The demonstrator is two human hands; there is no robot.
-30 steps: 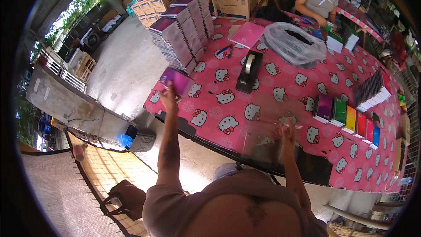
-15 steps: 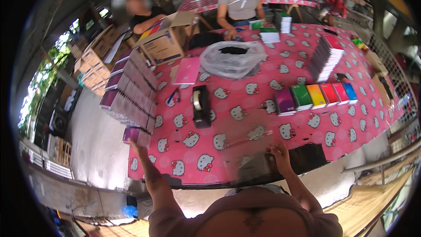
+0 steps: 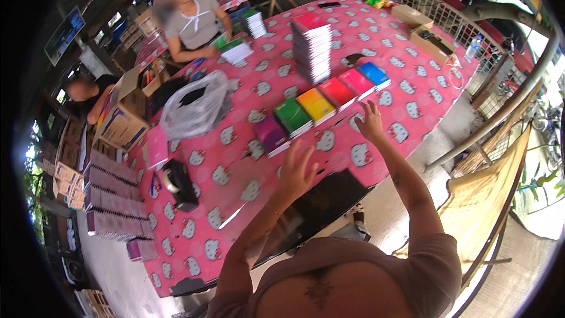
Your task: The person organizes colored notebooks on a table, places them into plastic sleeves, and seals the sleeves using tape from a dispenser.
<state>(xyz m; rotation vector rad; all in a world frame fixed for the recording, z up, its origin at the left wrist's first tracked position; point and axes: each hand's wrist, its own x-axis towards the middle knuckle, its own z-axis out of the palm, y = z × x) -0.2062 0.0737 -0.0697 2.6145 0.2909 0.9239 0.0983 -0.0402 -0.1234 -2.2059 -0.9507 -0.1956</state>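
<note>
Both of my hands reach over the pink cartoon-print tablecloth (image 3: 360, 154) toward a row of small spiral notebook stacks. My left hand (image 3: 296, 174) is open, fingers spread, just in front of the purple notebooks (image 3: 272, 133). Beyond it sit the green notebooks (image 3: 293, 117) and the yellow notebooks (image 3: 316, 105). My right hand (image 3: 369, 123), also open with curved fingers, hovers near the red notebooks (image 3: 337, 93) and pink notebooks (image 3: 357, 82). The blue notebooks (image 3: 375, 75) end the row. A clear plastic sheet (image 3: 238, 191) lies beside my left forearm.
Behind the row rises a tall notebook stack (image 3: 312, 53). Leftward are a tape dispenser (image 3: 180, 185), a pink notebook (image 3: 157, 146), a plastic bag (image 3: 194, 109), a cardboard box (image 3: 122, 126) and piled spiral notebooks (image 3: 115, 194). Two people are across the table; one handles green notebooks (image 3: 235, 50).
The view has turned right. My left hand has left the small purple pile at the left and come across to the row. My right hand has moved from the plastic sheet's edge toward the notebooks.
</note>
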